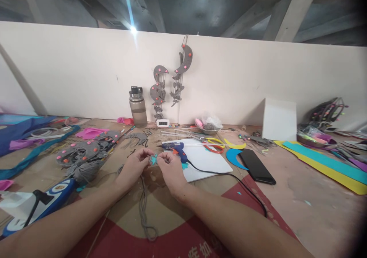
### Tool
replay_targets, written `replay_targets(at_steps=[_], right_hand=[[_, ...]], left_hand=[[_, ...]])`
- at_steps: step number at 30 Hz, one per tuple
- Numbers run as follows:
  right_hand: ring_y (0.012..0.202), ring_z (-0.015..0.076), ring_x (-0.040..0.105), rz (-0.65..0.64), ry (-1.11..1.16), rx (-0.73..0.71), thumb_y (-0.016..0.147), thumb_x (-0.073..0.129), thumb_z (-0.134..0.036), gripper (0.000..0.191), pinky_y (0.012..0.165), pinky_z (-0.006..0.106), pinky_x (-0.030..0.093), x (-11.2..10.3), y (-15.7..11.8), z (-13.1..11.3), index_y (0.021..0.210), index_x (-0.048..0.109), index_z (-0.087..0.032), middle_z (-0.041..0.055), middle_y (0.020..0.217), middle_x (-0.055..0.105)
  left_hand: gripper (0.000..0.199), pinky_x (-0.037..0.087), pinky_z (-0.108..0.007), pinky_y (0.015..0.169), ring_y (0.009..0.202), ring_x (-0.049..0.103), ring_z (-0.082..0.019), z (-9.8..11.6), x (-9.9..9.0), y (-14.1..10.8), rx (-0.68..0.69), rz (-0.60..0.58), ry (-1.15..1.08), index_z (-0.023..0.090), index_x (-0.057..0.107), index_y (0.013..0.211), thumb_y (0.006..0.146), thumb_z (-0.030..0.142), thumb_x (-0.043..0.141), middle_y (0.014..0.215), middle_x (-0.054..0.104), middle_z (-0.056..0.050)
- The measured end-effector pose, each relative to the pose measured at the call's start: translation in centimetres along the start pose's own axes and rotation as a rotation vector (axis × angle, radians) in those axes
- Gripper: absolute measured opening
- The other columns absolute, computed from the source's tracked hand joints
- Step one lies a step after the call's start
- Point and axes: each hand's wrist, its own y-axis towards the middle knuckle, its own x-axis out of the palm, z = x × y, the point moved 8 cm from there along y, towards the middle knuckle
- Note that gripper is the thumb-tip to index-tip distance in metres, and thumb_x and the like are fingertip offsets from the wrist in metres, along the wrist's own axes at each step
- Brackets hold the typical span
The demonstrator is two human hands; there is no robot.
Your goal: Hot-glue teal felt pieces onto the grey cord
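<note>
Between my two hands is a small teal star point(154, 159) with a bit of grey behind it. My left hand point(137, 165) pinches its left side and my right hand point(171, 169) its right side. Grey yarn point(145, 208) hangs down below my fingers and ends in a loop on the cardboard. Just beyond my right hand, a blue glue gun point(175, 147) lies across the edge of a white board point(210, 164), its black cord trailing right. Some teal scraps by the board are partly covered by my right hand.
Grey felt moons with pink dots point(83, 151) and a yarn ball point(86, 170) lie left, behind a blue power strip point(48, 204). Scissors point(215, 147), a blue crescent point(235, 159) and a phone point(257, 167) lie right. A bottle point(138, 108) stands by the wall beneath hanging moon strings point(185, 61).
</note>
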Motion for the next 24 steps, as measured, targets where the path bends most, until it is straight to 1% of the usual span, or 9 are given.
replay_targets(at_steps=[4, 9, 14, 19, 22, 24], right_hand=[[0.06, 0.0096, 0.047, 0.001, -0.001, 0.006, 0.07, 0.053, -0.029, 0.013, 0.056, 0.021, 0.038, -0.01, -0.02, 0.02, 0.069, 0.058, -0.017, -0.0027, 0.064, 0.056], [0.06, 0.01, 0.047, -0.011, -0.01, 0.007, 0.071, 0.052, -0.028, 0.012, 0.057, 0.021, 0.038, 0.1, -0.06, -0.01, 0.07, 0.058, -0.017, -0.0023, 0.065, 0.057], [0.06, 0.0099, 0.048, -0.024, -0.015, -0.006, 0.071, 0.052, -0.029, 0.013, 0.058, 0.022, 0.039, 0.13, -0.13, -0.18, 0.069, 0.058, -0.017, -0.0025, 0.065, 0.057], [0.058, 0.0098, 0.047, -0.038, -0.022, -0.012, 0.071, 0.052, -0.029, 0.013, 0.056, 0.022, 0.037, 0.2, -0.14, -0.28, 0.069, 0.057, -0.017, -0.0028, 0.064, 0.056], [0.058, 0.01, 0.046, -0.039, -0.023, -0.011, 0.071, 0.052, -0.03, 0.013, 0.055, 0.021, 0.037, 0.21, -0.13, -0.3, 0.069, 0.057, -0.017, -0.0027, 0.064, 0.056], [0.058, 0.01, 0.046, -0.039, -0.022, -0.009, 0.072, 0.052, -0.03, 0.014, 0.053, 0.021, 0.036, 0.23, -0.13, -0.29, 0.068, 0.057, -0.017, -0.0028, 0.063, 0.055]], left_hand=[[0.023, 0.028, -0.021, 0.045, 0.046, 0.041, -0.009, -0.32, 0.05, -0.04, -0.028, 0.006, -0.086, 0.017, 0.059, 0.086, 0.072, 0.034, 0.059, 0.054, 0.051, 0.005], [0.032, 0.031, -0.021, 0.047, 0.049, 0.044, -0.011, -0.83, -0.2, 0.19, -0.019, 0.011, -0.091, 0.016, 0.062, 0.09, 0.075, 0.044, 0.057, 0.056, 0.053, 0.003], [0.034, 0.032, -0.02, 0.047, 0.052, 0.045, -0.01, -0.63, -0.35, -0.02, -0.008, 0.022, -0.12, 0.016, 0.063, 0.092, 0.078, 0.045, 0.056, 0.063, 0.054, 0.002], [0.035, 0.037, -0.021, 0.052, 0.057, 0.049, -0.011, -0.22, -0.46, -0.34, 0.035, 0.028, -0.167, 0.015, 0.064, 0.087, 0.08, 0.047, 0.052, 0.068, 0.057, -0.001], [0.036, 0.04, -0.023, 0.056, 0.061, 0.052, -0.012, -0.17, -0.43, -0.47, 0.068, 0.008, -0.171, 0.015, 0.064, 0.085, 0.083, 0.047, 0.048, 0.072, 0.059, -0.003], [0.036, 0.04, -0.023, 0.055, 0.061, 0.052, -0.013, -0.12, -0.33, -0.57, 0.085, -0.013, -0.15, 0.016, 0.064, 0.084, 0.084, 0.046, 0.045, 0.069, 0.059, -0.003]])
